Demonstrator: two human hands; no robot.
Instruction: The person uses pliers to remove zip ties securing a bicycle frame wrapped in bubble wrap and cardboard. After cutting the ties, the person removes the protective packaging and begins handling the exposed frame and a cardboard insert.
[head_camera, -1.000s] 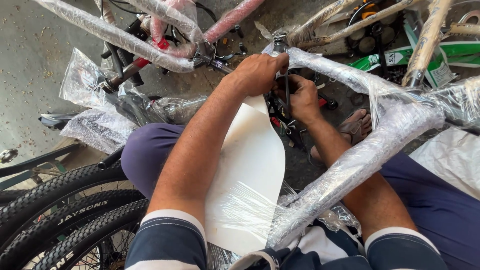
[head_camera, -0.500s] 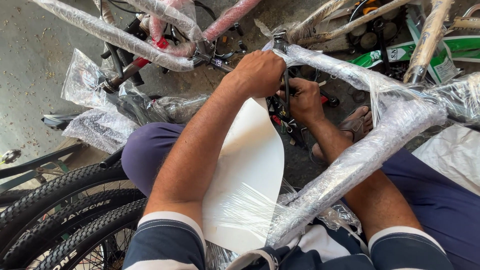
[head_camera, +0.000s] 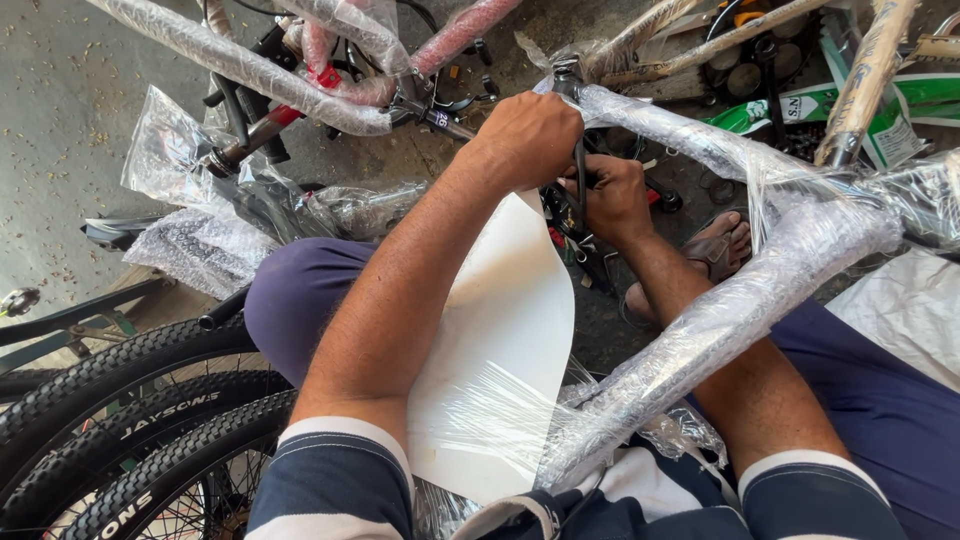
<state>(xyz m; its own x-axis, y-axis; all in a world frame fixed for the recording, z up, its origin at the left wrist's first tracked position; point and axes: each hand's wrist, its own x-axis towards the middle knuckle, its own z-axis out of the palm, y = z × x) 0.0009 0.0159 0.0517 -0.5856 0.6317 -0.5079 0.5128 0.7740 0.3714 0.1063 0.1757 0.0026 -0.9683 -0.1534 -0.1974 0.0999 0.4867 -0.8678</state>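
Upper centre of the frame: the left hand (head_camera: 530, 135) is closed in a fist over a thin dark part (head_camera: 579, 185) at the front end of the wrapped bicycle frame (head_camera: 720, 320). Just below and to the right, the right hand (head_camera: 615, 200) curls around the same dark part, fingers closed on it. The frame runs from the lower centre toward the upper right across the person's lap, and most of its tubes remain in clear film (head_camera: 800, 240). A white sheet (head_camera: 510, 340) lies under the left forearm. By this showing, unwrapping has hardly begun, and work sits at the front fitting. Tyres (head_camera: 120, 400) fill the lower left.
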